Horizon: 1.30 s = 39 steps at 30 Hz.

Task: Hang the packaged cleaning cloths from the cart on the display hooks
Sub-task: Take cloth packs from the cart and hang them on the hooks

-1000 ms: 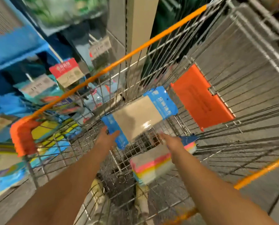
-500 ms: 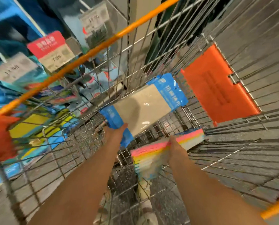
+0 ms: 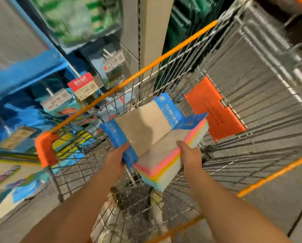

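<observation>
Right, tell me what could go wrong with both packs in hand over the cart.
The left hand grips the beige cloth pack only by its blue end, so it may tip or slip. The right hand holds the multicoloured cloth pack at one edge; it overlaps the beige pack and could snag on the cart wires.

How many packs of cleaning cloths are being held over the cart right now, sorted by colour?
Beige cloth pack with blue ends, in the left hand: 1
Multicoloured cloth pack, pink, yellow and blue layers, in the right hand: 1
Total: 2 packs, both above the cart.
</observation>
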### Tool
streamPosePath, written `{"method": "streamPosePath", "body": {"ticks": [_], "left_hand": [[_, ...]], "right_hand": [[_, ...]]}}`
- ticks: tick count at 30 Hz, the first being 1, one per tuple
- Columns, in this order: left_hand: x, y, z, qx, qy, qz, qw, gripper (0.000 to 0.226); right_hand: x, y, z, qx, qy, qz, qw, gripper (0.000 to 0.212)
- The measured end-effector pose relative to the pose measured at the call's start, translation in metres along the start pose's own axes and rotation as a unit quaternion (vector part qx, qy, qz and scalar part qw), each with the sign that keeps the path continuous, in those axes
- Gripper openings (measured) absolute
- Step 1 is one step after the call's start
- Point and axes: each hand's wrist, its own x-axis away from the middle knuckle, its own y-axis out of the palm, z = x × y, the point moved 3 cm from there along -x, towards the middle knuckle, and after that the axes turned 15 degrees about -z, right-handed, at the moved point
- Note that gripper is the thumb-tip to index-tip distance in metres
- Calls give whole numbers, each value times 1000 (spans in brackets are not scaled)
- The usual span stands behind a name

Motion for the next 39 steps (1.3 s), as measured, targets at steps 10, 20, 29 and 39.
{"method": "streamPosePath", "body": {"ticks": [10,20,29,39], "left_hand": [[146,68,48,-4,143,-139,980,44],[264,37,66,148,303,-138,931,22],[383,-80,62,239,386,-95,886,16],[507,-179,42,201,460,-129,855,36]], "right_hand": [[117,-9,-79,-94,-121,-138,978,36],[230,44,-130,16,-242,-217,946,51],[369,107,-103,83,-336,-253,903,26],[443,140,2,-70,-261,-375,887,20]]}}
